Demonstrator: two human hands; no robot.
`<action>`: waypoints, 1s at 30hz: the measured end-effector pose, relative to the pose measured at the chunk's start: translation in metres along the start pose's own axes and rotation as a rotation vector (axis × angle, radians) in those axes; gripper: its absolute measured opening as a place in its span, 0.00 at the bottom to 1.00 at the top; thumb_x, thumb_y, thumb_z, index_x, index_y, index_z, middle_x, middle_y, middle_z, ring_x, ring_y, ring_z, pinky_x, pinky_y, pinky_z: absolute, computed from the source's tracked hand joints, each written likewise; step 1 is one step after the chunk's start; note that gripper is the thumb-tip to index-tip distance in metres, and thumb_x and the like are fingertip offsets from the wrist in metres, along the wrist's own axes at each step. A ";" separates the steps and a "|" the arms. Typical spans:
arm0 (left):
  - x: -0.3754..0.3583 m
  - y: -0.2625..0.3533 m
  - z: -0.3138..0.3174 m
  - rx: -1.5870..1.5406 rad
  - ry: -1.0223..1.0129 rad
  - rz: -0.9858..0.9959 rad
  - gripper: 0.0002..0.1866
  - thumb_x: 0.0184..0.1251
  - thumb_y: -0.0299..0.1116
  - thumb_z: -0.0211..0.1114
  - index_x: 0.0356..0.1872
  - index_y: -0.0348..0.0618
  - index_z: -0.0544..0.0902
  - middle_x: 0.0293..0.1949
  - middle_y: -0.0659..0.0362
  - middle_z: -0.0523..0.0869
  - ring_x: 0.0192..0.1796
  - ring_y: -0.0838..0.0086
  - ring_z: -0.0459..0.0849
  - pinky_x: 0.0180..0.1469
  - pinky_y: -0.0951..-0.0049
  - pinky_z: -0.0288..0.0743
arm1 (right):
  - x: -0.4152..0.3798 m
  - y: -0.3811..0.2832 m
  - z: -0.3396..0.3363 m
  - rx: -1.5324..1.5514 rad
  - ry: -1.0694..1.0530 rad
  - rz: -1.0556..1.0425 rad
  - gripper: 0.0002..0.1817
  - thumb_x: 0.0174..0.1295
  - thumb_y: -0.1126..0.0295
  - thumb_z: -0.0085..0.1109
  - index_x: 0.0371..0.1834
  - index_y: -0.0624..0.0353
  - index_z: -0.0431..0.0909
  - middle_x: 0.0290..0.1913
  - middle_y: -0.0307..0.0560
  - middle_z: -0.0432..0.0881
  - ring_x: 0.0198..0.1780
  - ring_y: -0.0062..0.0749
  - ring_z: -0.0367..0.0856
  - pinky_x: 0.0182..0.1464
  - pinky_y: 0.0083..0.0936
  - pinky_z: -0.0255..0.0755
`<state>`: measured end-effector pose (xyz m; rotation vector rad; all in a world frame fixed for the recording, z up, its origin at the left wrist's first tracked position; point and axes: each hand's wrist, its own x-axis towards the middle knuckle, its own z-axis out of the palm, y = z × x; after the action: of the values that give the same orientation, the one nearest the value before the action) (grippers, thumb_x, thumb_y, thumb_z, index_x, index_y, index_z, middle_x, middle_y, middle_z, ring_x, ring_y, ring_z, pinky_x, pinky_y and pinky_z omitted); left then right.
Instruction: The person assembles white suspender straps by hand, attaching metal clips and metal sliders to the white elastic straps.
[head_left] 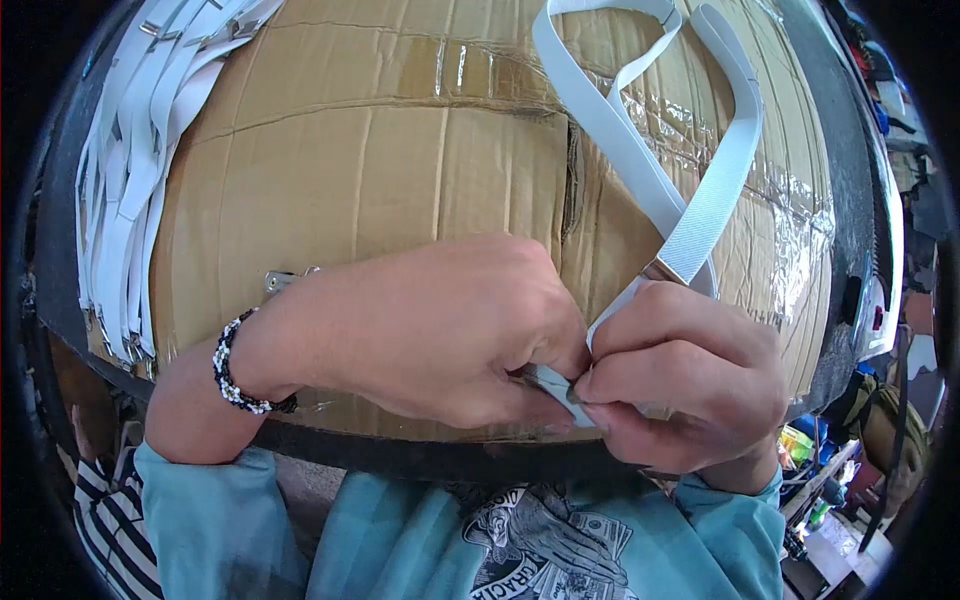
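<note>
Close together near the table's front edge, my left hand (450,330) and my right hand (695,375) both pinch a white strap (722,190). A short piece of it shows between the fingertips; the fingers cover the rest of that end. Just beyond my right hand, a metal slider (660,270) sits on the strap where it crosses itself. From there the strap runs away from me in loops over the cardboard. A small metal clip (278,282) pokes out from behind my left wrist, partly hidden.
Flattened cardboard (370,180) with shiny tape covers the dark table (845,150). At the left lies a bundle of white straps (135,180) with metal fittings, hanging to the near edge. Beyond the table's right side is a cluttered floor area with bags and assorted items.
</note>
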<state>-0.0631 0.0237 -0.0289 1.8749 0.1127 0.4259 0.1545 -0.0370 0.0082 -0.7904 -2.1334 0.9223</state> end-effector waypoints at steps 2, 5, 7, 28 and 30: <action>0.001 0.002 -0.001 0.056 -0.039 -0.024 0.10 0.56 0.31 0.78 0.28 0.37 0.84 0.31 0.52 0.88 0.33 0.55 0.87 0.34 0.61 0.78 | -0.001 -0.001 -0.004 -0.044 -0.033 -0.010 0.10 0.46 0.81 0.72 0.33 0.63 0.86 0.33 0.50 0.84 0.28 0.36 0.84 0.29 0.28 0.76; 0.002 0.002 0.002 0.027 -0.021 -0.025 0.08 0.57 0.29 0.78 0.30 0.37 0.86 0.30 0.52 0.87 0.32 0.55 0.86 0.33 0.61 0.77 | -0.002 -0.003 -0.010 -0.119 -0.060 0.007 0.10 0.46 0.81 0.72 0.33 0.63 0.85 0.33 0.49 0.84 0.29 0.36 0.84 0.30 0.28 0.77; 0.001 0.002 0.000 -0.042 -0.025 -0.056 0.07 0.58 0.28 0.78 0.32 0.37 0.87 0.30 0.52 0.86 0.32 0.55 0.86 0.32 0.61 0.76 | -0.006 0.002 -0.016 -0.154 -0.078 0.044 0.10 0.46 0.81 0.73 0.33 0.64 0.85 0.34 0.50 0.84 0.28 0.34 0.83 0.29 0.28 0.76; 0.008 0.018 -0.002 0.008 0.043 -0.106 0.09 0.56 0.26 0.81 0.39 0.41 0.93 0.22 0.58 0.80 0.22 0.70 0.78 0.24 0.69 0.65 | -0.018 0.011 -0.033 -0.041 0.507 0.117 0.14 0.79 0.67 0.56 0.57 0.67 0.73 0.40 0.54 0.87 0.27 0.13 0.75 0.28 0.11 0.64; 0.009 0.024 -0.005 0.086 0.110 -0.155 0.07 0.56 0.25 0.80 0.36 0.40 0.92 0.21 0.58 0.81 0.21 0.71 0.78 0.24 0.71 0.65 | -0.013 0.004 -0.032 -0.014 0.522 0.131 0.13 0.80 0.68 0.52 0.58 0.67 0.71 0.40 0.56 0.88 0.23 0.12 0.74 0.23 0.10 0.60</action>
<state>-0.0597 0.0222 -0.0030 1.9113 0.3530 0.4219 0.1874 -0.0328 0.0174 -1.0556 -1.6486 0.6719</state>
